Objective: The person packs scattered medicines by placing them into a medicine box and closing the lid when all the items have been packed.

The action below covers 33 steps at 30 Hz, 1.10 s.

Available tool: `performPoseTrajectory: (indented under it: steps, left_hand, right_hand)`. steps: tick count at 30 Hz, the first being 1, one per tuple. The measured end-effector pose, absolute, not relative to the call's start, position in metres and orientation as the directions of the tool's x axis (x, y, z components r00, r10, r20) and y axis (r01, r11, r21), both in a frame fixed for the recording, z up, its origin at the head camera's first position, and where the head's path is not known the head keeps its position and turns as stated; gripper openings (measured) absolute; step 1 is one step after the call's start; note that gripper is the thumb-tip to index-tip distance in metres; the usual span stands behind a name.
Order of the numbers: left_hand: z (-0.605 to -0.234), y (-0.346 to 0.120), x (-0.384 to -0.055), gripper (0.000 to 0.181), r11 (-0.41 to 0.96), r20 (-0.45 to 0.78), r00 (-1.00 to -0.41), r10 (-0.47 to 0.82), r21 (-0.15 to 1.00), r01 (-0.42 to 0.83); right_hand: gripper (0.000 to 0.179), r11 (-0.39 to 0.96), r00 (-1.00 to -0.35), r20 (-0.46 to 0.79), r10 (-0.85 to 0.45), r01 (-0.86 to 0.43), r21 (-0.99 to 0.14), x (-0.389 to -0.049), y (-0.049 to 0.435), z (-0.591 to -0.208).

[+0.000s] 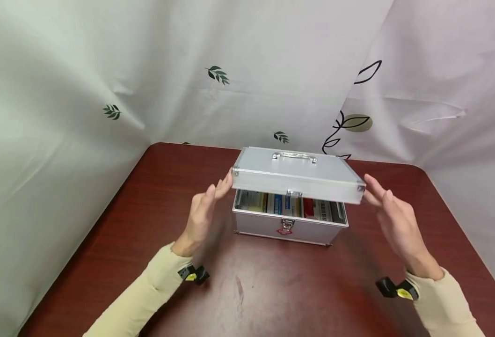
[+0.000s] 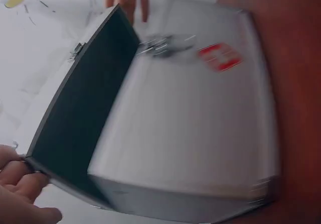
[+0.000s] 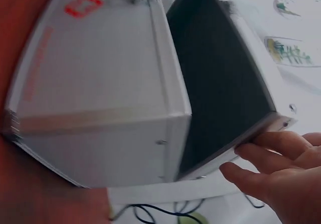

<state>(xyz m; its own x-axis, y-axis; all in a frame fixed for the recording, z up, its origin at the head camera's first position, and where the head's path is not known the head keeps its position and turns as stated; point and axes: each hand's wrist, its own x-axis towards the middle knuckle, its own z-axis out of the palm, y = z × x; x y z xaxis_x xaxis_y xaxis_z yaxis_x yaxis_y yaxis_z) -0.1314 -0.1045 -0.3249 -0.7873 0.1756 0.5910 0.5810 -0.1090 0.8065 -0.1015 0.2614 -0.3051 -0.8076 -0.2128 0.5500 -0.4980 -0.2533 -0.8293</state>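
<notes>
A silver first-aid box (image 1: pixel 260 223) stands on the table with its lid (image 1: pixel 289 180) partly raised. Packets and cartons (image 1: pixel 289 205) show through the gap at the front. My left hand (image 1: pixel 199 217) touches the lid's left side near the front corner, its fingers extended. On the opposite side my right hand (image 1: pixel 401 227) has its fingers against the lid's right front corner. Both wrist views show the lid's dark lining (image 2: pixel 85 103) and fingertips at its side edge. A metal latch (image 1: pixel 287 224) and a red cross mark (image 2: pixel 219 57) are on the box's front.
The box sits toward the back of the dark red table (image 1: pixel 167 187). White sheeting with leaf prints (image 1: pixel 251 103) hangs behind and on both sides. A thin dark cable (image 3: pixel 155 211) loops beyond the table in the right wrist view.
</notes>
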Motion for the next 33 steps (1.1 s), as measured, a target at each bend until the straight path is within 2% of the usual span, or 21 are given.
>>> performPoseTrajectory:
  steps: [2,5,8,10,14,17,25,33]
  left_hand:
    - [-0.337,-0.105,-0.126,0.047,-0.083,0.59,-0.792,0.154,0.807,0.585]
    - [-0.351,-0.106,-0.12,0.042,-0.049,0.599,-0.784,0.162,0.799,0.6]
    - [-0.359,-0.107,-0.115,0.04,-0.032,0.623,-0.763,0.174,0.778,0.627]
    - [-0.362,-0.108,-0.113,0.04,-0.043,0.631,-0.757,0.172,0.772,0.634]
    - [-0.367,-0.109,-0.11,0.038,-0.025,0.625,-0.763,0.166,0.776,0.63]
    - [-0.371,-0.111,-0.11,0.035,0.02,0.614,-0.769,0.18,0.779,0.627]
    - [-0.376,-0.113,-0.112,0.032,0.028,0.617,-0.762,0.197,0.773,0.634]
    - [-0.382,-0.115,-0.111,0.03,0.027,0.602,-0.777,0.184,0.787,0.616]
  right_hand:
    - [0.04,-0.199,-0.837,0.506,-0.209,-0.47,-0.86,-0.095,0.263,-0.311]
    - [0.038,0.052,-0.875,0.453,-0.168,-0.467,-0.883,-0.088,0.264,-0.318]
    - [0.046,0.308,-0.908,0.401,-0.117,-0.417,-0.855,-0.085,0.262,-0.323]
    - [0.048,0.414,-0.928,0.362,-0.083,-0.363,-0.835,-0.083,0.259,-0.326]
    - [0.042,0.445,-0.946,0.324,-0.026,-0.301,-0.844,-0.082,0.254,-0.329]
    - [0.038,0.451,-0.937,0.35,0.006,-0.309,-0.837,-0.08,0.249,-0.326]
    - [0.034,0.463,-0.881,0.473,-0.025,-0.43,-0.775,-0.076,0.237,-0.321]
    - [0.036,0.442,-0.777,0.625,-0.073,-0.587,-0.678,-0.08,0.237,-0.33]
